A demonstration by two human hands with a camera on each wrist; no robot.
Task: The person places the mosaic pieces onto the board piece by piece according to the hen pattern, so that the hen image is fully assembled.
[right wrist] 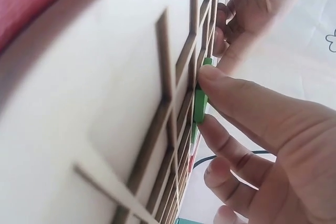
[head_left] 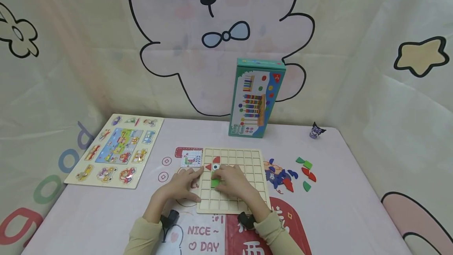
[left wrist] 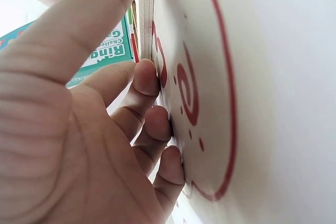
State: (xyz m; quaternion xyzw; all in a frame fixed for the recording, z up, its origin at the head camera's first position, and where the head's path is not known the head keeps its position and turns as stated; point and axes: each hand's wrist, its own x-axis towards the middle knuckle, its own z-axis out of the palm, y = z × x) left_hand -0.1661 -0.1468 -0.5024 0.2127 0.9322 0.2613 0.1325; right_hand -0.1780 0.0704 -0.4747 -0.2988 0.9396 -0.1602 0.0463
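A wooden grid board lies flat before me, its cells outlined by thin raised strips. My left hand rests at its left edge, thumb and fingers spread along the side. Over the left half of the grid, my right hand pinches a green square piece between thumb and index finger, low against the strips. More green shows beside those fingertips, partly hidden. Above them on the grid sit a white piece with an eye dot, a small red triangle and a red curved piece.
A small pattern card lies by the board's upper left corner. Loose green and red pieces and blue pieces are scattered to the right. A picture puzzle board lies at left; a ring game box and small figurine stand behind.
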